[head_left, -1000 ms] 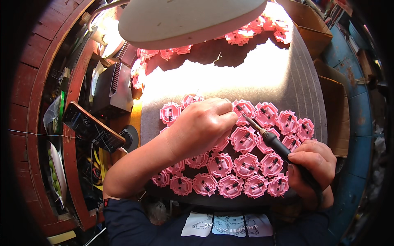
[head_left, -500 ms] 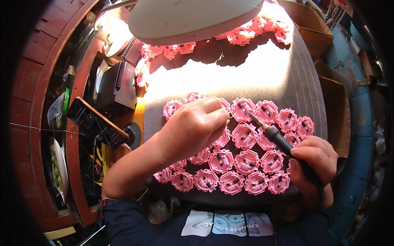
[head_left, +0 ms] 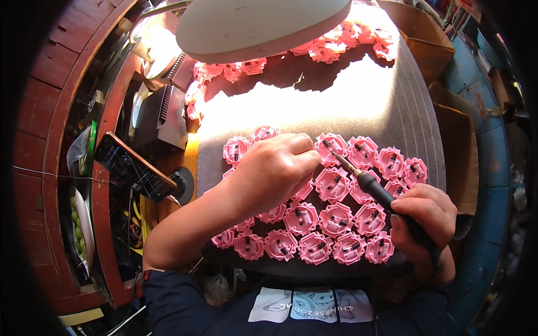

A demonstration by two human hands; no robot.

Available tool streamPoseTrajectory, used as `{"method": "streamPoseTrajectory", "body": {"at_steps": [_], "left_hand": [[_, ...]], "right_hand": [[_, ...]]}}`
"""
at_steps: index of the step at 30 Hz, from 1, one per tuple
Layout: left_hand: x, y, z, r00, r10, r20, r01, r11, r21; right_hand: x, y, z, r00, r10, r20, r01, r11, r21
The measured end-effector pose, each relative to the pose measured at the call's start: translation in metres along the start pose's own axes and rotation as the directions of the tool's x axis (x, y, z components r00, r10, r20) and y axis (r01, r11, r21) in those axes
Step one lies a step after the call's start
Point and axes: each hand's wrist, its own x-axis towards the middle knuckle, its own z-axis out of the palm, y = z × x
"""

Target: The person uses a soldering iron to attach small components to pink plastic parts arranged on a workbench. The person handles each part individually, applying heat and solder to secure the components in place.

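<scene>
My right hand (head_left: 428, 215) grips the black handle of a soldering iron (head_left: 376, 189). Its metal tip reaches up and left to a pink plastic part (head_left: 331, 149) in the back row; whether it touches is hard to tell. Just left of that part, my left hand (head_left: 274, 168) is pinched closed, its fingertips near the iron's tip. A thin solder wire showed at these fingertips a moment earlier; now the fingers hide it. Rows of similar round pink parts (head_left: 301, 218) lie around both hands, each holding small black and clear pieces. My left hand covers several of them.
A white lamp shade (head_left: 260, 28) overhangs the dark work board (head_left: 417, 117). More pink parts (head_left: 330, 49) line its far edge. On the left stand a phone (head_left: 134, 167) on a holder and a dark box (head_left: 161, 120). Cardboard boxes (head_left: 457, 145) stand right.
My left hand has shifted slightly right, and the wire at its fingertips has gone out of sight. The soldering iron's tip has moved a little left over the same pink part.
</scene>
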Motion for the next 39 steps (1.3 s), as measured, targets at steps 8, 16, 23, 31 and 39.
{"method": "streamPoseTrajectory", "body": {"at_steps": [8,16,23,31,39], "left_hand": [[0.000,-0.002,0.003,1.000,-0.010,0.006,0.010,1.000,0.013],[-0.005,0.018,-0.021,0.999,-0.049,0.012,0.049,0.998,-0.024],[-0.006,0.036,-0.021,0.998,0.002,0.055,0.003,0.995,-0.095],[-0.011,0.041,-0.004,0.993,0.039,0.109,-0.027,0.994,-0.102],[-0.013,0.038,0.000,0.992,0.039,0.117,-0.028,0.995,-0.095]], "right_hand": [[0.002,-0.001,0.000,1.000,0.010,0.020,-0.011,1.000,0.003],[-0.002,-0.011,-0.013,0.998,0.050,-0.029,-0.051,0.998,-0.047],[-0.016,-0.021,-0.017,0.987,0.086,-0.139,-0.093,0.994,-0.051],[-0.026,-0.025,-0.011,0.972,0.161,-0.173,-0.162,0.987,0.010],[-0.029,-0.023,-0.013,0.980,0.166,-0.113,-0.162,0.986,0.039]]}}
